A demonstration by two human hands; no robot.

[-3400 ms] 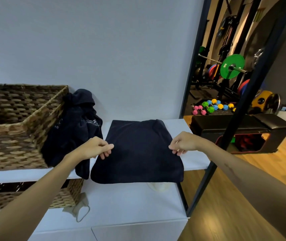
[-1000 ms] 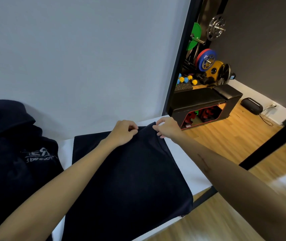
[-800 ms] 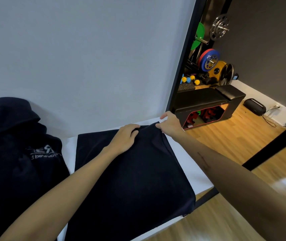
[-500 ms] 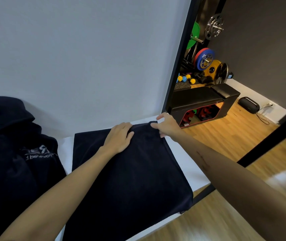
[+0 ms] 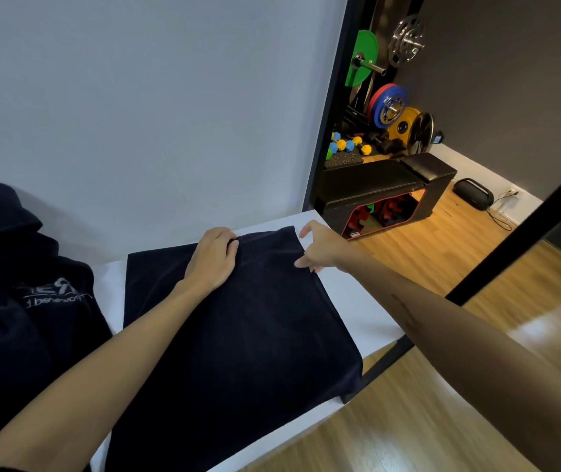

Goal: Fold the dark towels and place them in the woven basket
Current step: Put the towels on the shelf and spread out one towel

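White shelf top (image 5: pixel 362 311) against pale wall; gym room beyond black frame

Item: dark towel (image 5: pixel 238 342), folded flat on shelf top, near edge overhanging the front. Left hand (image 5: pixel 212 258) lies palm-down on towel near far edge, fingers bent at that edge, grip not determinable. Right hand (image 5: pixel 320 248) at far right corner, fingers spread and relaxed, fingertips touching towel's side edge. Heap of dark towels (image 5: pixel 17 301), printed lettering, just beside on left. Woven basket out of frame
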